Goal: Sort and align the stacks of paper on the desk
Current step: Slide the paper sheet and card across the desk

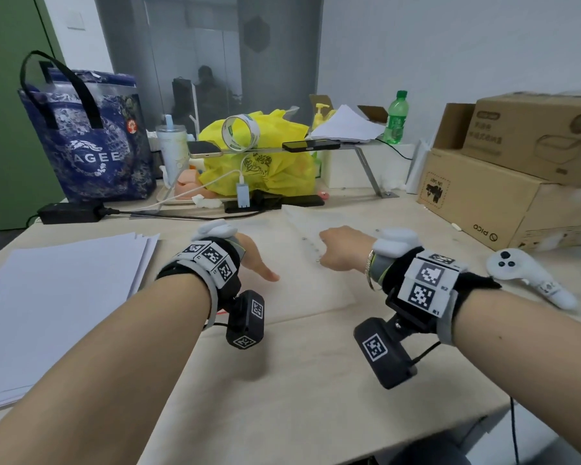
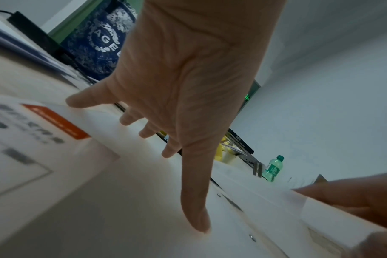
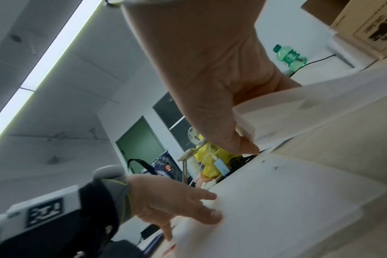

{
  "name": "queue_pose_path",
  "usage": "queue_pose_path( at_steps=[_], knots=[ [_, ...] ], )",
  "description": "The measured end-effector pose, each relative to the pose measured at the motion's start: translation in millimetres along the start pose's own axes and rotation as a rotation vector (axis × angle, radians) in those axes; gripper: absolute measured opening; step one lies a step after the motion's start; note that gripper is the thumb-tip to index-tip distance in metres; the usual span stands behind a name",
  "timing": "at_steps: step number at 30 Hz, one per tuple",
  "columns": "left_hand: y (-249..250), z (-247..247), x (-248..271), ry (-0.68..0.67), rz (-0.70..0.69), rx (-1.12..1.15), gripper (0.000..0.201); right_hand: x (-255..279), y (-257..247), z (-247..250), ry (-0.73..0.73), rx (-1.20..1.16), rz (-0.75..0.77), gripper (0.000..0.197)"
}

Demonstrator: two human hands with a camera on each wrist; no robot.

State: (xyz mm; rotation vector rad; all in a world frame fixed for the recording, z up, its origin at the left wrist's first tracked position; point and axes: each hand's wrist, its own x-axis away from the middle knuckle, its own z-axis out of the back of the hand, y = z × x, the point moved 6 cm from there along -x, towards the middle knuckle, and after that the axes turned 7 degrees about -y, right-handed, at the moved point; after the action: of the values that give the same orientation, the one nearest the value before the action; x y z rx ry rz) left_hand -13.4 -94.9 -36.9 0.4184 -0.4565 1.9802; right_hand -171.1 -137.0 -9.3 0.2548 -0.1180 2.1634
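We've got both hands on the translucent stapled sheets (image 1: pixel 302 263) lying mid-desk (image 1: pixel 282 380), approx. 12 o'clock from us. Our left hand (image 1: pixel 254 260) has an open grip, fingers straight and spread, pressing flat on the near-left part of the sheets; the left wrist view shows the thumb stretched out along the surface. Our right hand (image 1: pixel 341 248) grips w/ thumb and curled fingers pinching the sheets' right edge, lifting a flap, as the right wrist view shows. The white paper stack (image 1: pixel 57 297) sits at 9 o'clock, its top corners fanned, not squared yet. Risks from here, as we judge it: the sheets look slick and thin, so if the right hand pulls while the left presses, the flap may crease or tear at the staples (image 3: pixel 275 168). If the left palm eases off, the whole set could skate toward the cables (image 1: pixel 182 214) and clutter at 12 o'clock. A wide sweep right could knock the white controller (image 1: pixel 530 276) at 3 o'clock, near the desk edge. Moving the sheets left carelessly could shove the fanned stack further out of line. The dangling wrist cameras might also snag a loose corner.
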Motion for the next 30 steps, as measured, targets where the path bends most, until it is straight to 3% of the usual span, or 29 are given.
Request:
queue_pose_path(
  at_steps=[13,18,30],
  knots=[
    [13.3,0.2,-26.4,-0.092,0.007,-0.088,0.095,-40.4,80.2,-21.3,-0.156,0.025,-0.204,0.037],
    [13.9,0.7,-33.7,-0.090,0.009,-0.121,0.099,-47.2,97.9,-24.1,-0.136,-0.020,-0.276,0.045],
    [13.8,-3.3,-27.7,-0.075,-0.001,-0.063,0.096,-59.6,112.4,-30.3,-0.138,0.006,-0.274,0.046]
  ],
)
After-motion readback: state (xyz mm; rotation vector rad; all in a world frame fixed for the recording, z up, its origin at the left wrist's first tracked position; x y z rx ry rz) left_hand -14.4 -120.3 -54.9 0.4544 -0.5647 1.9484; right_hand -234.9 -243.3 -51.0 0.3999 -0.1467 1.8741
